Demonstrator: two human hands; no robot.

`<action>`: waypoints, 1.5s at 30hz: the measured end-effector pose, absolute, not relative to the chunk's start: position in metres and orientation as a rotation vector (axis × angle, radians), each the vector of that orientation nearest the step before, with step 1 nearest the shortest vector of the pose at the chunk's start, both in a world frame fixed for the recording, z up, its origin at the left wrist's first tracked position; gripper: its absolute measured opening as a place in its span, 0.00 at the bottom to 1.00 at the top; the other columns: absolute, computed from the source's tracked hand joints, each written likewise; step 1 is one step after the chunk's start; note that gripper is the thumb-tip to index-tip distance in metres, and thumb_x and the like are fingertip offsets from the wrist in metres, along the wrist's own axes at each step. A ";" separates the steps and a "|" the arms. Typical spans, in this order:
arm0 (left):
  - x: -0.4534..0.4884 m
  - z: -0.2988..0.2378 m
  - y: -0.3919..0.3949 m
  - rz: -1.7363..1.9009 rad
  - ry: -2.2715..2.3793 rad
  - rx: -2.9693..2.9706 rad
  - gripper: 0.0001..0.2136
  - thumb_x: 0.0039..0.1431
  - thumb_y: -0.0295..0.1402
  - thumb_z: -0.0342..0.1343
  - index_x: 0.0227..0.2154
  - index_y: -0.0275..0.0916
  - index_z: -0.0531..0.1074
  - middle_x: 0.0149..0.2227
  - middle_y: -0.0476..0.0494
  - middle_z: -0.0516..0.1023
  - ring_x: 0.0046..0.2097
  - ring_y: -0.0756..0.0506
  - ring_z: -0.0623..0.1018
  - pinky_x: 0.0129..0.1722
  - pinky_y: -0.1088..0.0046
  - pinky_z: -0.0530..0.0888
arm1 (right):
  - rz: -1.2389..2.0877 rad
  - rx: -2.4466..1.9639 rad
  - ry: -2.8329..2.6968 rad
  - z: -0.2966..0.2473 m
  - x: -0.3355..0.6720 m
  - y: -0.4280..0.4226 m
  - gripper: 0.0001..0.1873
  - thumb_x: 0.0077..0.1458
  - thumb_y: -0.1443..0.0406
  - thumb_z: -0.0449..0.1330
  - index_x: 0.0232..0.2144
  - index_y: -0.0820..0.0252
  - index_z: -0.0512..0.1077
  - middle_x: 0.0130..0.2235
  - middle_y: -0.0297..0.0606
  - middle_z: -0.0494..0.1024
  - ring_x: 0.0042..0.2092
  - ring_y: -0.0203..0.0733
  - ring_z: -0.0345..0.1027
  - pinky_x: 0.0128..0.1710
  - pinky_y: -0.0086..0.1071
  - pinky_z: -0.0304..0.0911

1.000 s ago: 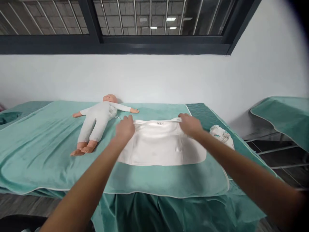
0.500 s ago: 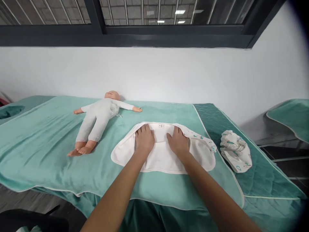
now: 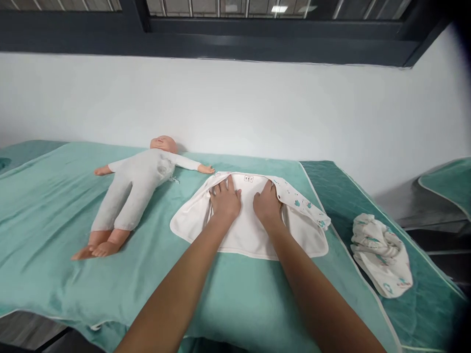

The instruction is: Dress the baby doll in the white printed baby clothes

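Observation:
A white baby shirt (image 3: pixel 246 235) with small teal prints lies spread open on the light green cover, its neck label at the top. My left hand (image 3: pixel 225 202) rests on the shirt's inside near the left front edge, fingers spread and stretched out. On the other side my right hand (image 3: pixel 267 203) has its fingers curled at the right front flap, partly hidden by the folded edge. The printed outside of that flap is turned up beside it. To the left, a baby doll (image 3: pixel 138 171) in a white bodysuit lies on its back, arms out.
A crumpled white printed cloth (image 3: pixel 380 255) sits at the right on the darker green quilted cover (image 3: pixel 423 304). Behind the bed stands a white wall (image 3: pixel 221 108) below a dark window frame (image 3: pixel 257 44). Another green-covered surface (image 3: pixel 449 184) shows at the far right.
My view has tilted down and come closer. Both hands have slid up the shirt towards its neck, the left fingers spreading and the right fingers curling more at the flap.

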State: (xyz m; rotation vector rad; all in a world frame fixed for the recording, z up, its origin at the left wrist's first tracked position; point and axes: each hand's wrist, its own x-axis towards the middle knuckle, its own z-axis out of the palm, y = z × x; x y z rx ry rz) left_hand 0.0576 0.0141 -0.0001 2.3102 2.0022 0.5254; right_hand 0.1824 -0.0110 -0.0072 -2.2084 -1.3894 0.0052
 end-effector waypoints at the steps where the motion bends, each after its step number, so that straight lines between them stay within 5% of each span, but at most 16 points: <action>1: 0.058 -0.001 0.019 0.518 1.997 2.339 0.31 0.68 0.44 0.37 0.70 0.38 0.46 0.70 0.32 0.54 0.69 0.28 0.55 0.63 0.38 0.58 | -0.026 -2.214 -1.424 -0.009 0.186 -0.006 0.33 0.60 0.66 0.46 0.66 0.75 0.50 0.63 0.63 0.61 0.67 0.64 0.50 0.64 0.52 0.49; 6: 0.056 -0.009 0.036 0.544 1.960 2.406 0.31 0.68 0.45 0.35 0.70 0.38 0.47 0.70 0.30 0.53 0.70 0.29 0.54 0.64 0.44 0.61 | -0.135 -2.235 -1.521 -0.019 0.199 0.008 0.32 0.65 0.63 0.43 0.67 0.77 0.48 0.65 0.62 0.59 0.68 0.65 0.48 0.66 0.51 0.45; 11: 0.056 -0.011 0.044 0.381 1.870 2.346 0.33 0.69 0.46 0.31 0.70 0.30 0.46 0.71 0.29 0.50 0.72 0.32 0.48 0.69 0.52 0.52 | 0.002 -2.311 -1.516 -0.026 0.200 0.016 0.37 0.67 0.54 0.42 0.68 0.77 0.47 0.67 0.63 0.56 0.69 0.64 0.46 0.67 0.50 0.44; 18: 0.057 -0.007 0.041 0.336 1.864 2.275 0.33 0.69 0.45 0.32 0.68 0.25 0.50 0.70 0.27 0.52 0.72 0.32 0.51 0.69 0.52 0.53 | 0.074 -2.356 -1.575 -0.021 0.194 0.013 0.37 0.68 0.54 0.40 0.67 0.79 0.50 0.66 0.66 0.58 0.69 0.62 0.48 0.66 0.51 0.44; 30: 0.023 -0.018 -0.061 0.485 1.686 2.511 0.30 0.70 0.44 0.35 0.65 0.28 0.59 0.70 0.33 0.55 0.72 0.38 0.53 0.71 0.54 0.51 | -0.009 -2.173 -1.951 -0.029 0.183 -0.061 0.37 0.69 0.52 0.39 0.68 0.75 0.52 0.71 0.58 0.47 0.71 0.55 0.42 0.68 0.47 0.41; 35: -0.020 -0.018 -0.097 0.933 1.506 2.541 0.20 0.70 0.37 0.40 0.55 0.39 0.70 0.64 0.42 0.68 0.69 0.42 0.60 0.68 0.58 0.58 | -0.012 -2.113 -2.016 -0.031 0.174 -0.103 0.36 0.69 0.52 0.41 0.68 0.72 0.53 0.71 0.55 0.48 0.72 0.53 0.39 0.68 0.48 0.42; 38: -0.054 -0.016 -0.093 1.199 1.906 2.237 0.17 0.67 0.37 0.46 0.54 0.36 0.70 0.60 0.34 0.70 0.65 0.38 0.65 0.65 0.55 0.62 | -0.015 -2.040 -2.028 -0.032 0.166 -0.132 0.35 0.69 0.51 0.41 0.68 0.69 0.54 0.71 0.51 0.47 0.72 0.51 0.39 0.69 0.48 0.42; 41: -0.076 -0.016 -0.078 1.105 2.284 1.945 0.17 0.63 0.40 0.51 0.49 0.34 0.71 0.57 0.30 0.71 0.61 0.33 0.68 0.59 0.51 0.66 | 0.017 -1.938 -2.044 -0.033 0.156 -0.153 0.36 0.68 0.51 0.41 0.68 0.70 0.54 0.72 0.50 0.47 0.73 0.51 0.37 0.70 0.50 0.40; 45: -0.077 -0.016 -0.068 0.981 2.247 2.045 0.08 0.64 0.33 0.49 0.38 0.39 0.72 0.42 0.38 0.78 0.50 0.35 0.74 0.49 0.55 0.70 | 0.271 -1.782 -1.973 -0.025 0.137 -0.152 0.34 0.67 0.52 0.44 0.68 0.66 0.55 0.72 0.47 0.49 0.73 0.50 0.38 0.70 0.48 0.43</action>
